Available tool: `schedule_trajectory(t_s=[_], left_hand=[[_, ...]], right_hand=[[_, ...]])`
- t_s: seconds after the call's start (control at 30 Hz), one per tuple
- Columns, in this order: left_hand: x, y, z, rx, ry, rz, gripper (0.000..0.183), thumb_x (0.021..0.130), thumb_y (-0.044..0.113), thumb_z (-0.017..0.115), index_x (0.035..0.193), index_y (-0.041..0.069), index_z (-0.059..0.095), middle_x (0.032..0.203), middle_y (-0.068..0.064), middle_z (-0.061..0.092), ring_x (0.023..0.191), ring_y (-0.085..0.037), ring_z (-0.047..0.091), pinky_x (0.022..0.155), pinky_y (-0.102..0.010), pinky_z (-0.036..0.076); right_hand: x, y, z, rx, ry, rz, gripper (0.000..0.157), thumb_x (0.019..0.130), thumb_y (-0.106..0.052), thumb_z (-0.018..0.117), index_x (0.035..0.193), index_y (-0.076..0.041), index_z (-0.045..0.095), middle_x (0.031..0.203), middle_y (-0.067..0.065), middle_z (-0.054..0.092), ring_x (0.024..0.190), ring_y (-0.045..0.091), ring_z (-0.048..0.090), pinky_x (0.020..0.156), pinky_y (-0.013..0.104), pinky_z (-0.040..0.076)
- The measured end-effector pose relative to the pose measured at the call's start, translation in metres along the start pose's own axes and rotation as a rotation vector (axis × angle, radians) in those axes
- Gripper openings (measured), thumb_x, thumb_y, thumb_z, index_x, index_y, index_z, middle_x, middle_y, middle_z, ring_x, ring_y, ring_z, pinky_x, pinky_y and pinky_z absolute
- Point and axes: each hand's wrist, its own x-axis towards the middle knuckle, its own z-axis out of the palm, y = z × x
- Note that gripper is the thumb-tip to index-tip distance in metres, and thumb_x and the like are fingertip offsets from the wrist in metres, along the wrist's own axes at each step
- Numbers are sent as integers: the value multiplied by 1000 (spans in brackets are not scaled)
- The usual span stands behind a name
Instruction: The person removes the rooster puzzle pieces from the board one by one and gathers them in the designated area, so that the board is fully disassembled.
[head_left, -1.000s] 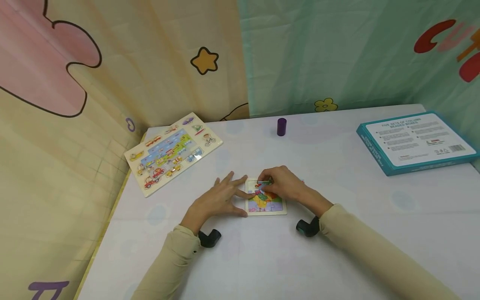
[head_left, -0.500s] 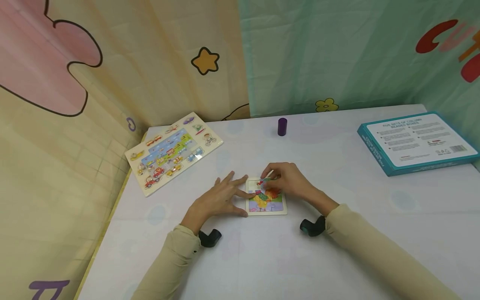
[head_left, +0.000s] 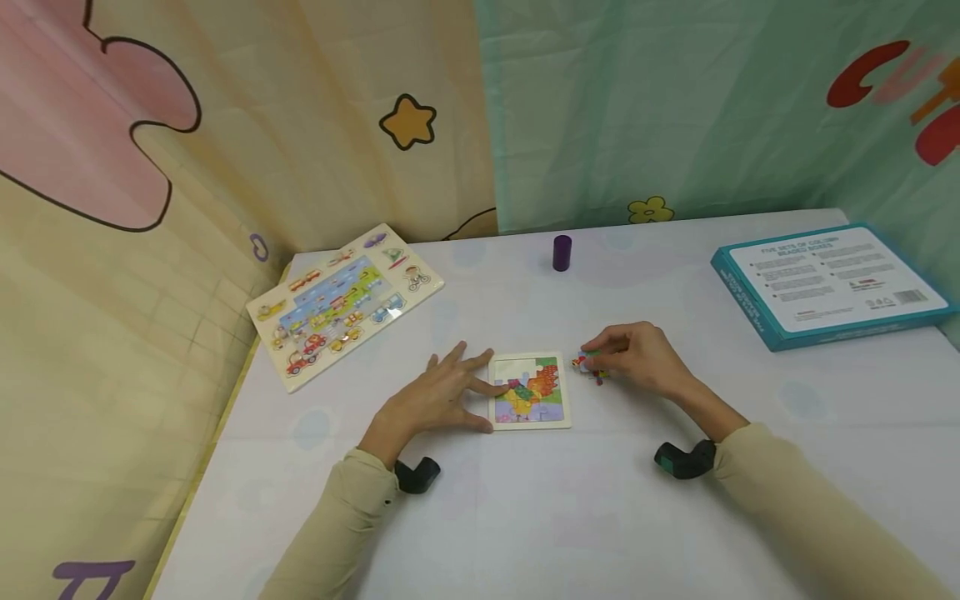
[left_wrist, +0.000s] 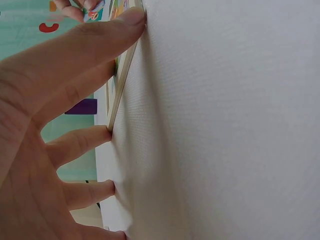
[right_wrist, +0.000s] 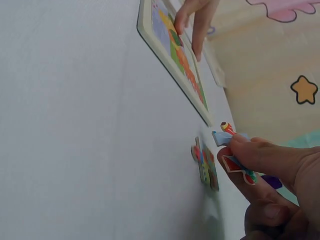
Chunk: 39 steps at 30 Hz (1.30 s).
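Note:
A small jigsaw board (head_left: 516, 367) with a pale frame lies mid-table in the head view, showing a colourful bird picture with a bare patch at its upper left. My left hand (head_left: 438, 404) is spread at its left side. The index fingertip touches the pieces, and the thumb (left_wrist: 132, 17) rests at the frame's near corner. Right of the board, my right hand (head_left: 647, 358) pinches a blue and red puzzle piece (right_wrist: 223, 139) between thumb and index finger. Another puzzle piece (right_wrist: 206, 162) lies on the table below that hand, partly hidden by it in the head view.
A larger vehicle-picture puzzle board (head_left: 408, 307) lies at the back left. Near the back edge stands a purple cylinder (head_left: 562, 253). A flat teal box (head_left: 832, 279) lies at the right. Printed curtains (head_left: 600, 108) rise behind the white table.
My right hand has lifted away from the board's upper left and moved right, carrying the puzzle piece over the table. My left hand has stayed in place.

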Motion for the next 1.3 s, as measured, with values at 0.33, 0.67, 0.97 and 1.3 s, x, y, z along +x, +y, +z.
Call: schedule_trajectory(t_s=[0.33, 0.67, 0.97, 1.3], left_hand=[[-1, 1, -1, 14, 12, 15, 59, 74, 48, 83, 128, 31, 67, 159, -6, 30, 147, -45, 10, 108, -73, 14], [-1, 0, -1, 1, -6, -13, 60, 73, 47, 84, 128, 32, 66, 159, -4, 29, 148, -42, 8, 109, -71, 13], [-1, 0, 1, 12, 21, 18, 59, 73, 47, 84, 127, 31, 67, 158, -4, 31, 147, -44, 11, 108, -73, 15], [-2, 1, 0, 16, 26, 19, 58, 73, 46, 84, 126, 32, 68, 158, -5, 33, 146, -45, 12, 107, -73, 17]], right_hand=[[-23, 21, -25, -58, 69, 81, 23, 84, -23, 79, 104, -10, 77, 91, 4, 75, 89, 20, 63, 69, 25, 48], [-28, 23, -26, -113, 101, 121, 24, 84, -24, 78, 104, -11, 78, 89, 3, 71, 88, 22, 56, 63, 26, 45], [-28, 24, -23, -240, 142, 109, 21, 83, -25, 78, 99, -12, 79, 105, 13, 67, 104, 34, 57, 75, 43, 45], [-28, 24, -22, -256, 161, 69, 19, 81, -25, 80, 97, -14, 80, 102, 8, 67, 103, 32, 58, 80, 46, 45]])
